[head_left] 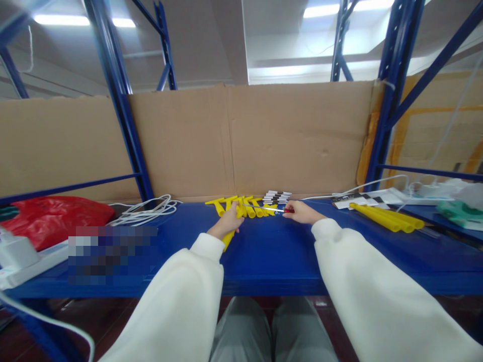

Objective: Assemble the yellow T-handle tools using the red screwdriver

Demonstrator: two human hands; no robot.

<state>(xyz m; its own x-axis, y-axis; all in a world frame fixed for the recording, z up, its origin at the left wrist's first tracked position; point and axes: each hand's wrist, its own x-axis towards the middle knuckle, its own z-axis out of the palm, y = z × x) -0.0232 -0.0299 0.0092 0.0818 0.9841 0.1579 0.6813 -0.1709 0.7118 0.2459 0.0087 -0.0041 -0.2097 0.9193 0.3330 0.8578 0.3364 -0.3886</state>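
Over the blue tabletop, my left hand [227, 221] is closed around a yellow plastic T-shaped piece [228, 241], its tube end sticking out below the palm. My right hand [302, 211] grips a screwdriver [264, 207] by its red handle. The thin metal shaft points left, and its tip reaches the top of the yellow piece near my left fingers; whether it sits in a screw is too small to tell. Behind my hands lie several more yellow T-shaped pieces [250, 212] in a row. Beside them is a stack of black-and-white printed strips [277, 197].
Yellow tubes [388, 217] lie at the right by a checkered sheet [362, 200]. Coiled white cable [151, 211], a red plastic bag [56, 216] and a white power strip [41, 259] are at the left. A cardboard panel [264, 141] stands behind, between blue rack posts [121, 110].
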